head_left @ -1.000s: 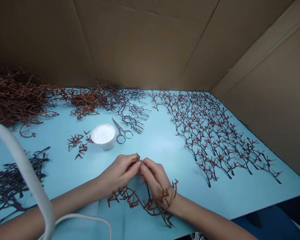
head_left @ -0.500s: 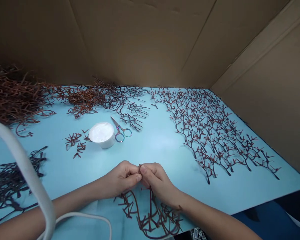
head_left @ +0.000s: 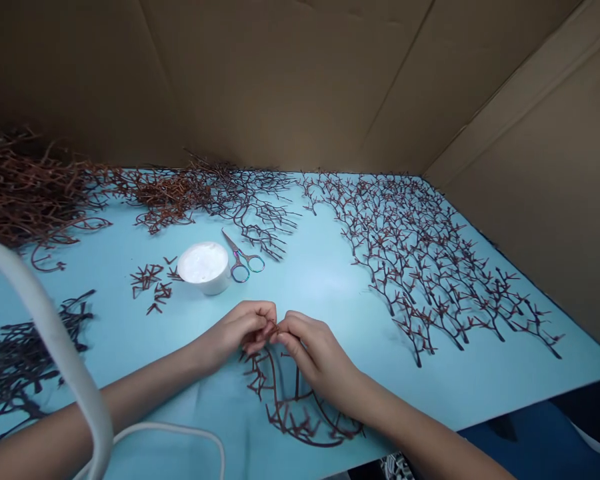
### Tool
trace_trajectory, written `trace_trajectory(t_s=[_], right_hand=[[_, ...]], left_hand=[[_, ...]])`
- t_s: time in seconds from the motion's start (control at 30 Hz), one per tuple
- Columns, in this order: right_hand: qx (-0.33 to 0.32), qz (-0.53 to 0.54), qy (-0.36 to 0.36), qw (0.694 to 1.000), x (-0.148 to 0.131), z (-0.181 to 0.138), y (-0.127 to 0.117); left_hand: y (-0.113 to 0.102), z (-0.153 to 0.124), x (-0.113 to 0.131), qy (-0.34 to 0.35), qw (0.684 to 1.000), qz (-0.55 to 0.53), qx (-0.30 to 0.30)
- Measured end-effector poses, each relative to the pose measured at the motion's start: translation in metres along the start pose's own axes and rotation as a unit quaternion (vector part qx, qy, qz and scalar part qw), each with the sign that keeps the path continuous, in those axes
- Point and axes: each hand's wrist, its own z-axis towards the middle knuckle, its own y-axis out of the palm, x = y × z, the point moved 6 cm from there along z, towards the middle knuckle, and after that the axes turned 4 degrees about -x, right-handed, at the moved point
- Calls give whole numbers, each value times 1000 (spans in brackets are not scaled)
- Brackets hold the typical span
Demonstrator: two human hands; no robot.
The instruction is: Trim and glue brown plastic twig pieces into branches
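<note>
Both hands meet above the front middle of the table. My left hand [head_left: 253, 327] is closed, its fingertips pinching a thin piece of brown artificial twig [head_left: 300, 437]. From the other side my right hand [head_left: 310, 347] pinches the same twig, thumb against forefinger. The twig hangs below my hands in a curved loop with many short side prongs. Just where the fingertips meet, the small detail is covered. Beyond my hands stand a white tub [head_left: 207, 270] of white paste and small scissors [head_left: 243, 257] with shiny coloured handles.
Branched dark twigs [head_left: 415, 260] lie in rows on the right. Reddish-brown twigs [head_left: 25, 193] are heaped at far left, darker ones [head_left: 25, 360] at near left. Short cut bits [head_left: 153, 283] lie beside the tub. A white curved tube [head_left: 55, 347] crosses the left front; cardboard walls [head_left: 280, 87] stand behind.
Both hands have shifted slightly up and left, and the left wrist has turned so its fingers curl inward. The hanging twig loop has swung upward, away from the table's front edge.
</note>
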Motion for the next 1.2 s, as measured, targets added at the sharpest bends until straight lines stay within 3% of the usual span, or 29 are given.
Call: trace_trajectory(t_s=[0.3, 0.4, 0.5, 0.63, 0.73, 0.83, 0.93, 1.07, 1.2], right_hand=[[9, -67, 0, 998, 4, 0, 5], [-5, -27, -20, 999, -1, 0, 3], [-15, 48, -61, 997, -9, -1, -1], [-20, 200, -77, 977, -8, -1, -4], [16, 245, -39, 968, 4, 0, -9], [100, 242, 41, 964, 21, 1, -18], [160, 208, 90, 961, 29, 1, -25], [170, 87, 20, 981, 12, 2, -28], [210, 60, -22, 976, 4, 0, -32]], left_hand=[[2, 3, -7, 0, 976, 219, -21], [9, 1, -10, -5, 985, 152, -82], [20, -4, -9, 13, 994, 9, -112], [24, -6, -12, 1, 983, -161, -92], [16, -4, -8, 22, 982, -179, -65], [0, -2, 3, 56, 991, -121, -11], [-6, -2, 14, 41, 999, -13, 8], [2, -2, 21, 3, 985, 171, -22], [14, -3, 16, 20, 937, 347, -40]])
